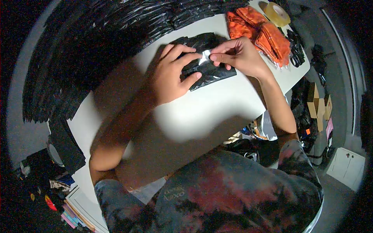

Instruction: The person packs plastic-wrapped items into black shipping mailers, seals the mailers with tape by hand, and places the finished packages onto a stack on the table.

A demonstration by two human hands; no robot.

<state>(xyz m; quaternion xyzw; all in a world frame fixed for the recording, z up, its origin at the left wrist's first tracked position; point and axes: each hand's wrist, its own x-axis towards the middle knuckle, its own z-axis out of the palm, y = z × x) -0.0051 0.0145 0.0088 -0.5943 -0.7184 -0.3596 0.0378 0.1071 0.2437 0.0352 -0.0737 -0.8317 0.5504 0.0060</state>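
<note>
A black plastic bag point(211, 73) lies flat on the white table, with creases and a glossy surface. My left hand point(173, 73) rests on the bag's left part, fingers spread and thumb stretched along its lower side. Thumb and forefinger of my right hand point(243, 58) are pinched together over the bag's right part. At those fingertips is a small shiny, silvery-clear strip point(204, 57); whether it is tape or part of the bag I cannot tell. The left fingertips lie close to the strip's other end.
Orange items in clear wrapping point(268, 37) are stacked at the back right, beside a roll of yellowish clear tape point(277, 14). A large pile of black plastic bags point(116, 27) lines the far edge. An open cardboard box point(318, 105) stands off the table's right side.
</note>
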